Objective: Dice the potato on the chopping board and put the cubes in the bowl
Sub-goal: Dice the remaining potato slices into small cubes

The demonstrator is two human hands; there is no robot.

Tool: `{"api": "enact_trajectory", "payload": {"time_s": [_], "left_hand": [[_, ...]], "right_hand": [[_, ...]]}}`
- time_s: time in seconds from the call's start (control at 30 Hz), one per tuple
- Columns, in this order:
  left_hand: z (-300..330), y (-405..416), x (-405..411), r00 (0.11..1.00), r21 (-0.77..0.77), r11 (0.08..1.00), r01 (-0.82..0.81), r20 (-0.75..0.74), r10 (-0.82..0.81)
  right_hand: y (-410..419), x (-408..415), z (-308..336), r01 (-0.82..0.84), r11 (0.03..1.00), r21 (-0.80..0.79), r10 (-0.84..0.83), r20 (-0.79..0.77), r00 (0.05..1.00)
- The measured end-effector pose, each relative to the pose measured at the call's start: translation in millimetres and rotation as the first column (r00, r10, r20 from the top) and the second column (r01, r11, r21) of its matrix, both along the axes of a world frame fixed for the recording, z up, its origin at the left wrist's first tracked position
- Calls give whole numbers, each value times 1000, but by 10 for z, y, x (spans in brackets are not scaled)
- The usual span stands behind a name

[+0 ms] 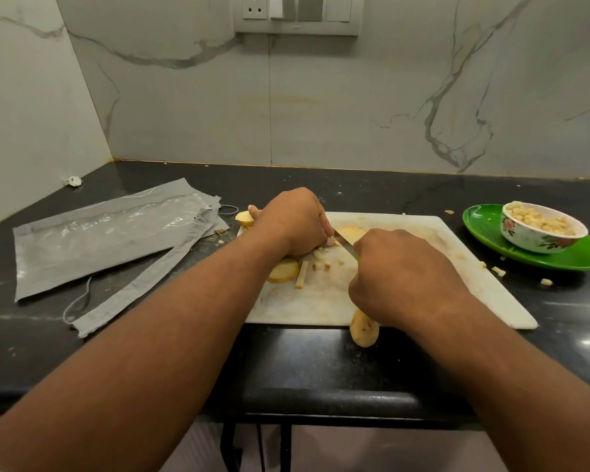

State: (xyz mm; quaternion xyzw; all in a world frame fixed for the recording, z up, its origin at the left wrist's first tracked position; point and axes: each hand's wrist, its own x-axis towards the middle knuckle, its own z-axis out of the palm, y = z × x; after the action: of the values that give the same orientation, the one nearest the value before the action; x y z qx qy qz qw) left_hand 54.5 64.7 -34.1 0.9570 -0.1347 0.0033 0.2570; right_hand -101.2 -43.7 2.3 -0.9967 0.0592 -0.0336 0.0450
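With the left hand [292,223] curled over potato strips [321,252] on the chopping board [406,294], its fingertips touching the knife [346,245] gripped in the right hand [402,277], a slip could nick them.

grey plastic bags [109,233] lying flat on black counter [150,335]; green plate [573,257] right; switch panel [297,11] on marble wall [355,97].

Glossy black stone counter [321,362]

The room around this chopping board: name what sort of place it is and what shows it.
Most likely a home kitchen. A dark stone countertop meets a marble-patterned wall with a socket panel, and a white chopping board holds potato pieces.
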Motion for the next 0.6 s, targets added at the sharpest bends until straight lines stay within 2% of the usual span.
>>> {"api": "enact_trajectory", "payload": {"time_s": [0.23, 0.43, 0.53, 0.6], "left_hand": [[58, -14, -60, 1000, 29, 1000, -5, 0, 5], [163, 86, -137, 995, 95, 994, 60, 79, -68], [197, 124, -112, 992, 75, 992, 100, 73, -106], [194, 119, -90, 986, 93, 984, 153, 44, -158]], "right_hand": [[-100, -323, 160, 41, 999, -8, -42, -139, 989], [-491, -5, 233, 116, 992, 55, -119, 52, 992], [-660, 442, 122, 115, 979, 171, -135, 108, 985], [-684, 681, 47, 96, 964, 249, -121, 88, 989]]}}
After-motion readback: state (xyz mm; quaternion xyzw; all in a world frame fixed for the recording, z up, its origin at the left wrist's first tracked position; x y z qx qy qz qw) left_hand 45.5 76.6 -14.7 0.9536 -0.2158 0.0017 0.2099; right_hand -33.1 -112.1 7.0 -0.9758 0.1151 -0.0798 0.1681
